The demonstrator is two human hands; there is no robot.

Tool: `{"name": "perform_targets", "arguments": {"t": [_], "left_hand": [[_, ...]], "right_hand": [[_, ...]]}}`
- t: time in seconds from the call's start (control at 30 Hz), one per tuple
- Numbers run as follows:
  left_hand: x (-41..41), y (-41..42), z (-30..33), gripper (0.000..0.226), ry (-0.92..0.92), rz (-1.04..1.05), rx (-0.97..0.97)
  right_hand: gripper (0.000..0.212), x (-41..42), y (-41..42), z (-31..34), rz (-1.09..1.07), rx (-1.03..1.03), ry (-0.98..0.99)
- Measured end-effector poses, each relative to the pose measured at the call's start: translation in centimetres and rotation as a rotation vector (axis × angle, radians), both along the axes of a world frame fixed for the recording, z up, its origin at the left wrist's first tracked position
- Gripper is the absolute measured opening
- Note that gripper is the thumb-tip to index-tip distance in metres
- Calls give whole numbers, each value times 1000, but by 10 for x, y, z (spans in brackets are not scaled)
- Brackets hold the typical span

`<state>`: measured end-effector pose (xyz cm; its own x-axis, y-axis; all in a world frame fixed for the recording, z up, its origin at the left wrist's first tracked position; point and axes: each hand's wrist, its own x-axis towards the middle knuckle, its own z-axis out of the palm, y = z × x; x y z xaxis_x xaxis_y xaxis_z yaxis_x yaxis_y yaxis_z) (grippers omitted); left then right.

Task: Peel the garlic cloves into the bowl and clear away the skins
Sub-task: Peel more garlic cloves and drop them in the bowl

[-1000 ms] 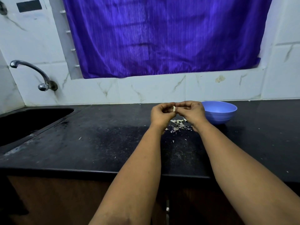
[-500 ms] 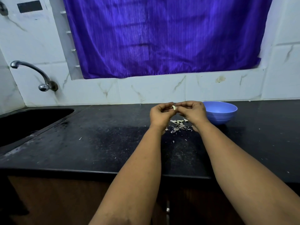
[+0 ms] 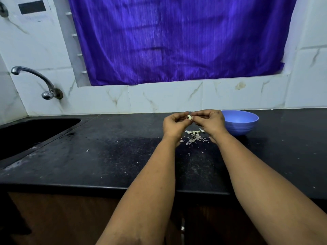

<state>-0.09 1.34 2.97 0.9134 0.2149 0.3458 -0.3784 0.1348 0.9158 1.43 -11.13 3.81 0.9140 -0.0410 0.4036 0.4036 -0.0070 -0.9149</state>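
A small pale garlic clove (image 3: 189, 117) is pinched between the fingertips of both hands, raised above the black counter (image 3: 106, 156). My left hand (image 3: 174, 125) holds it from the left with curled fingers. My right hand (image 3: 210, 122) pinches it from the right. Directly below the hands lies a loose heap of white garlic skins (image 3: 194, 137). A blue plastic bowl (image 3: 240, 123) stands just right of my right hand; its inside is hidden from this angle.
A dark sink (image 3: 31, 133) is sunk into the counter at the left, under a chrome tap (image 3: 35, 80). A white tiled wall and a purple curtain (image 3: 177, 41) close off the back. Stray skin flecks (image 3: 87, 150) dot the counter.
Both hands stay in the same place above the skins. The fingers have shifted slightly on the clove, and a little more of it shows between them.
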Motion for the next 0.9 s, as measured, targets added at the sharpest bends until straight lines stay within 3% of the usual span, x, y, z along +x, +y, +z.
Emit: {"name": "perform_targets", "arguments": {"t": [0.5, 0.73, 0.9], "left_hand": [[-1, 2, 5, 21, 47, -184, -261], [1, -1, 0, 19, -21, -114, -130], [1, -1, 0, 16, -22, -118, -112]], "right_hand": [[15, -4, 3, 4, 44, 135, 29], [13, -1, 2, 1, -67, -31, -20], [13, -2, 1, 1, -48, -12, 19]]}}
